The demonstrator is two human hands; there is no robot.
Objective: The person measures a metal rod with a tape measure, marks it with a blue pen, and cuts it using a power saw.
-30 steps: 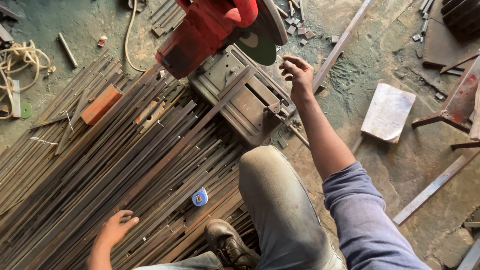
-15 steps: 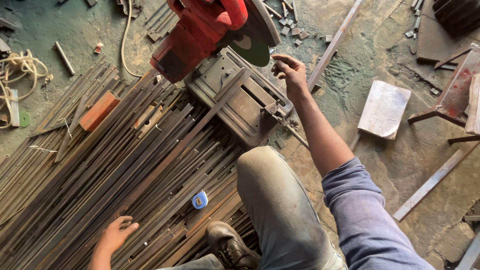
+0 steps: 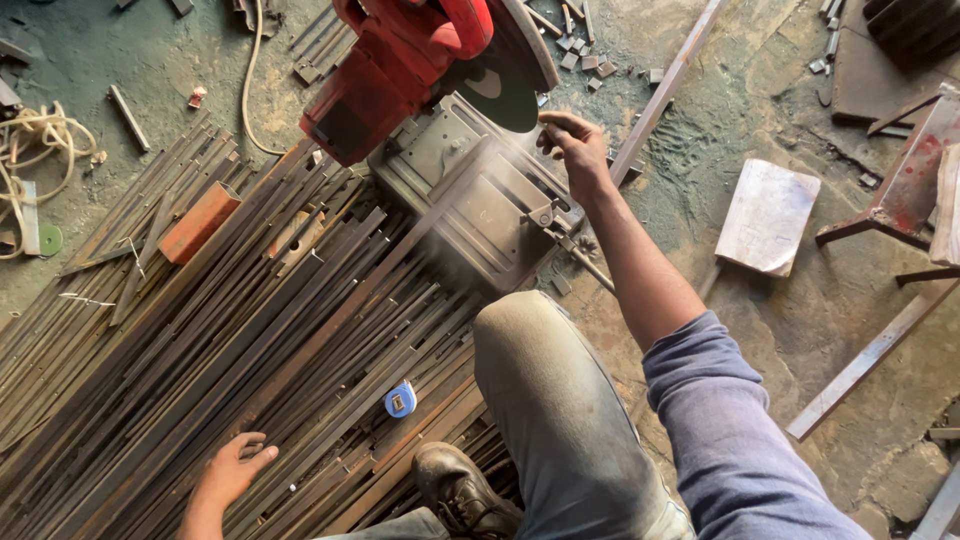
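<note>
A red chop saw (image 3: 420, 70) stands on the floor (image 3: 770, 110) above a heap of steel strips (image 3: 200, 360). The right hand (image 3: 572, 142) reaches beside its blade; the left hand (image 3: 232, 468) rests open on the strips, near a blue tape measure (image 3: 401, 400).

Blue tape measure (image 3: 401, 400) lies right of the left hand. Coiled rope (image 3: 40, 140) far left. Flat stone block (image 3: 767, 216) right of the right hand.

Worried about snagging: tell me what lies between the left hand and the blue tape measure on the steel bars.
Nothing visible does. The left hand rests on the long rusty steel bars; the small blue tape measure lies apart on the same pile.
</note>
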